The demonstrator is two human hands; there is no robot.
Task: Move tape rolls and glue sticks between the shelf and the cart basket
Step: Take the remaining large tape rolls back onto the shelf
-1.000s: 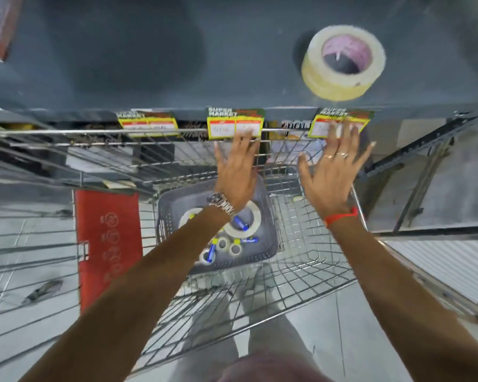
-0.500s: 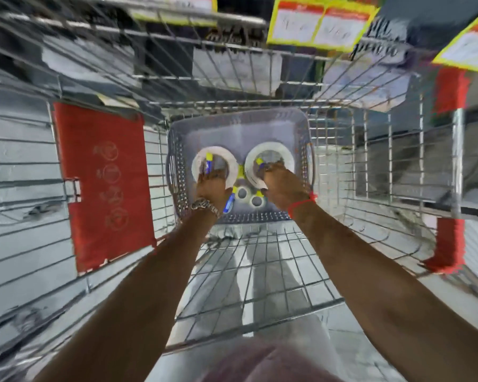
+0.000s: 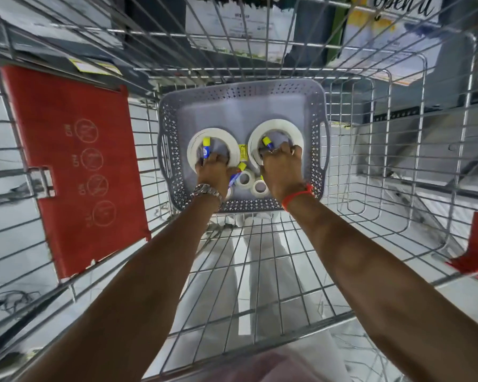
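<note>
Grey perforated basket on the wire floor of the cart, holding 2 large white tape rolls and 2 small ones. Left hand, fingers curled, grips the left large roll and a blue-and-yellow glue stick in its core. Right hand, fingers curled, grips the right large roll and its glue stick. The small rolls lie at the basket's near edge, between the hands.

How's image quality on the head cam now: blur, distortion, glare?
Head view: strong wide-angle bowing of the cart wires toward the edges; centre sharp enough to read both large tape rolls and the glue sticks in the grey basket; left hand and right hand slightly soft; even overhead light, no harsh glare.
</note>
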